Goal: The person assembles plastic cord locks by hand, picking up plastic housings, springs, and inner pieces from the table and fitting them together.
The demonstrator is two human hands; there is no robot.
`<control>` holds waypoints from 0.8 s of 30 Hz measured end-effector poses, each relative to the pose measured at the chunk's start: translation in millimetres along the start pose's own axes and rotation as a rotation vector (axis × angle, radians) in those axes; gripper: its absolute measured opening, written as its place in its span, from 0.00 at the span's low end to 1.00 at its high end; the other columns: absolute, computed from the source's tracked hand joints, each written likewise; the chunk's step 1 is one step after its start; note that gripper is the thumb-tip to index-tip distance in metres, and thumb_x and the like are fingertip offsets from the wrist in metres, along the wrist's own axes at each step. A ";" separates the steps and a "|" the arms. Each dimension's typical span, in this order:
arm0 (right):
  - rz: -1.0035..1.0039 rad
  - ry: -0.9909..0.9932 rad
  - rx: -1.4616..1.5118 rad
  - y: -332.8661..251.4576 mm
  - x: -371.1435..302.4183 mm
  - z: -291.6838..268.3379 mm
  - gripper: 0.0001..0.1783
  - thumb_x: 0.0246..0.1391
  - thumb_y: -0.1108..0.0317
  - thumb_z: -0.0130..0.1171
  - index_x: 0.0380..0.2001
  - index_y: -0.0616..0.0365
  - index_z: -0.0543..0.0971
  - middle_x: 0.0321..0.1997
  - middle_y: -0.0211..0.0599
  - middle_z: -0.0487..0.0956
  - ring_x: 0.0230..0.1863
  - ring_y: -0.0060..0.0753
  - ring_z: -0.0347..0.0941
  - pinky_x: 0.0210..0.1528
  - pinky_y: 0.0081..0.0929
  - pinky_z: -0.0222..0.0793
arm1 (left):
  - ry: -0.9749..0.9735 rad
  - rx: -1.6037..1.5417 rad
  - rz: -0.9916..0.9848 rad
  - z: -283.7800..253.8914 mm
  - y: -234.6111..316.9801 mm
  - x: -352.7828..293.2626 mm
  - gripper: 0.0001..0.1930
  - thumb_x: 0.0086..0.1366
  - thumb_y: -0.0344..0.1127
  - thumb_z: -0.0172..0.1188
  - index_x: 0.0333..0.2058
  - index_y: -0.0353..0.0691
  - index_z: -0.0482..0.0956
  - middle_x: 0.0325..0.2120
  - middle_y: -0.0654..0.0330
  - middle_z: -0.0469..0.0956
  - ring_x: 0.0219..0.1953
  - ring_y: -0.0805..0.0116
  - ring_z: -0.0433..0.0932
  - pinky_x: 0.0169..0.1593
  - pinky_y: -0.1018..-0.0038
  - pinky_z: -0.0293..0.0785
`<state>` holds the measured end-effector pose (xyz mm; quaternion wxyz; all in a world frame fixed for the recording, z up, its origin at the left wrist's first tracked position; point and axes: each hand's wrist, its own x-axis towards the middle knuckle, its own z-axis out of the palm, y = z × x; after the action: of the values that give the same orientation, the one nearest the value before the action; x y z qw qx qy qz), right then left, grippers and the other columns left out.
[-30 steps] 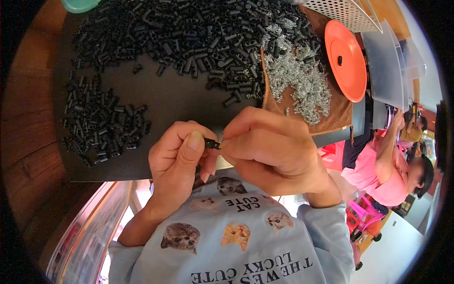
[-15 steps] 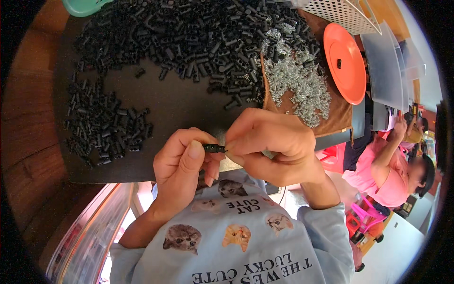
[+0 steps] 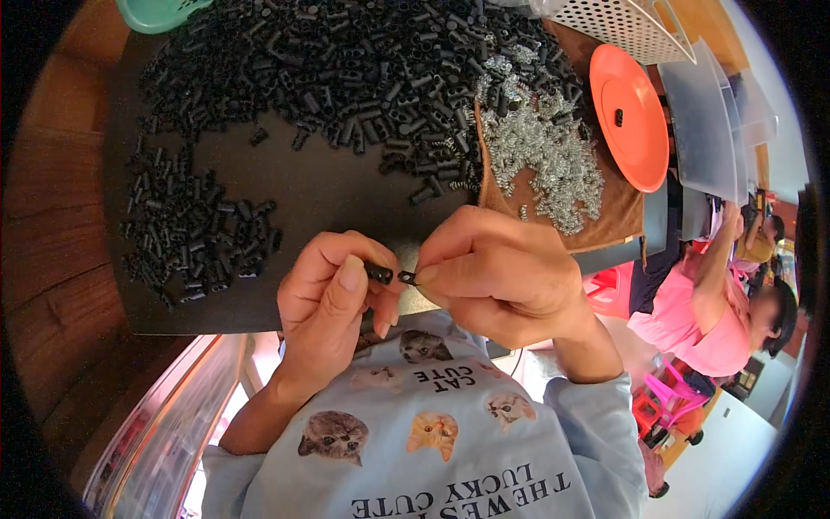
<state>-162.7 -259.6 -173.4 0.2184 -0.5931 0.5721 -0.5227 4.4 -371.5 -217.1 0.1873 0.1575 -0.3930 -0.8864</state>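
Note:
Between its thumb and fingers, my left hand (image 3: 322, 303) pinches a small black plastic cord-lock barrel (image 3: 378, 273), its end pointing right. My right hand (image 3: 510, 278) is closed on a smaller black plastic cord-lock plunger (image 3: 407, 278) with a hole through it. A narrow gap separates the two parts, and both hands are above the near edge of the dark table (image 3: 320, 190). Beyond my right hand, many small metal springs (image 3: 545, 147) lie heaped on a brown cloth (image 3: 618, 227). My fingers hide part of each held piece.
A large heap of black plastic parts (image 3: 346, 78) covers the table's far side; a smaller pile (image 3: 199, 229) lies left. An orange plate (image 3: 627, 151) with one black piece stands right, near a white perforated basket (image 3: 627, 26). A person in pink (image 3: 700, 311) sits farther right.
The plunger in my right hand now shows apart from the barrel, where the two ends met before. My right hand has dropped slightly; the barrel has tilted a little.

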 end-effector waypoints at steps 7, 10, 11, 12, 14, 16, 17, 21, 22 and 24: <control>0.013 -0.092 0.037 -3.9 2.1 -5.8 0.12 0.39 0.83 0.60 0.32 0.63 0.80 0.35 0.45 0.77 0.29 0.39 0.76 0.27 0.28 0.73 | -0.018 0.066 0.034 1.7 -1.6 3.6 0.13 0.75 0.38 0.44 0.41 0.32 0.71 0.31 0.59 0.72 0.24 0.78 0.69 0.28 0.82 0.68; 0.032 -0.138 0.033 -5.5 2.1 -5.6 0.12 0.41 0.83 0.59 0.33 0.62 0.78 0.37 0.46 0.76 0.30 0.43 0.77 0.29 0.32 0.75 | -0.033 0.100 0.044 0.6 -2.8 3.8 0.13 0.75 0.37 0.45 0.40 0.32 0.71 0.30 0.60 0.71 0.23 0.79 0.68 0.28 0.82 0.67; 0.041 -0.126 0.028 -5.9 1.9 -4.4 0.12 0.41 0.83 0.59 0.33 0.62 0.78 0.37 0.46 0.75 0.30 0.43 0.77 0.29 0.32 0.75 | -0.028 0.099 0.035 0.9 -2.5 3.7 0.13 0.75 0.37 0.45 0.40 0.32 0.71 0.30 0.60 0.71 0.23 0.79 0.68 0.28 0.82 0.67; 0.042 -0.127 0.028 -5.4 1.9 -2.9 0.12 0.41 0.83 0.59 0.33 0.62 0.78 0.37 0.46 0.75 0.30 0.43 0.77 0.29 0.32 0.75 | -0.021 0.098 0.026 1.1 -2.4 3.6 0.13 0.75 0.38 0.45 0.40 0.33 0.71 0.30 0.61 0.71 0.23 0.79 0.68 0.27 0.82 0.66; -0.007 -0.050 -0.012 -3.4 1.3 1.1 0.14 0.36 0.84 0.60 0.32 0.64 0.82 0.33 0.45 0.79 0.27 0.34 0.76 0.25 0.24 0.71 | -0.024 0.105 0.027 0.9 -2.9 4.1 0.13 0.75 0.38 0.46 0.40 0.33 0.71 0.30 0.61 0.71 0.23 0.79 0.68 0.27 0.83 0.66; -0.002 -0.029 -0.006 -3.3 -1.2 5.7 0.14 0.37 0.85 0.60 0.32 0.65 0.81 0.33 0.45 0.78 0.26 0.34 0.76 0.25 0.24 0.70 | -0.024 0.113 0.030 0.5 -3.7 4.1 0.13 0.74 0.38 0.46 0.40 0.33 0.71 0.30 0.61 0.71 0.23 0.80 0.68 0.27 0.83 0.66; 0.002 -0.008 0.000 -3.4 -2.2 7.2 0.14 0.37 0.85 0.59 0.33 0.65 0.81 0.34 0.44 0.78 0.26 0.33 0.75 0.25 0.24 0.70 | -0.021 0.112 0.030 0.2 -4.2 4.0 0.13 0.74 0.38 0.46 0.40 0.33 0.72 0.29 0.62 0.71 0.23 0.80 0.68 0.27 0.83 0.66; 0.005 -0.017 -0.022 -3.7 -2.9 10.4 0.14 0.39 0.87 0.59 0.33 0.65 0.80 0.34 0.45 0.78 0.26 0.32 0.75 0.25 0.23 0.70 | -0.005 0.112 0.033 0.1 -5.4 4.1 0.13 0.74 0.39 0.46 0.40 0.33 0.72 0.30 0.62 0.71 0.23 0.80 0.68 0.27 0.83 0.65; -0.011 -0.005 -0.026 -2.2 -3.4 11.5 0.14 0.39 0.87 0.59 0.33 0.65 0.80 0.34 0.45 0.77 0.26 0.32 0.74 0.25 0.22 0.70 | -0.004 0.112 0.033 0.4 -5.5 4.1 0.13 0.74 0.39 0.46 0.40 0.33 0.72 0.30 0.62 0.71 0.23 0.80 0.68 0.27 0.83 0.65; -0.024 0.007 -0.031 -1.0 -4.7 12.5 0.14 0.39 0.87 0.59 0.34 0.65 0.80 0.35 0.45 0.77 0.25 0.32 0.74 0.25 0.22 0.70 | 0.026 0.155 0.037 0.8 -5.5 4.0 0.13 0.74 0.39 0.47 0.40 0.34 0.72 0.28 0.63 0.71 0.21 0.81 0.67 0.25 0.84 0.63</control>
<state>-150.4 -259.3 -178.8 0.2010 -0.6016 0.5735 -0.5185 -0.6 -369.4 -221.3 0.1962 0.1755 -0.4608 -0.8475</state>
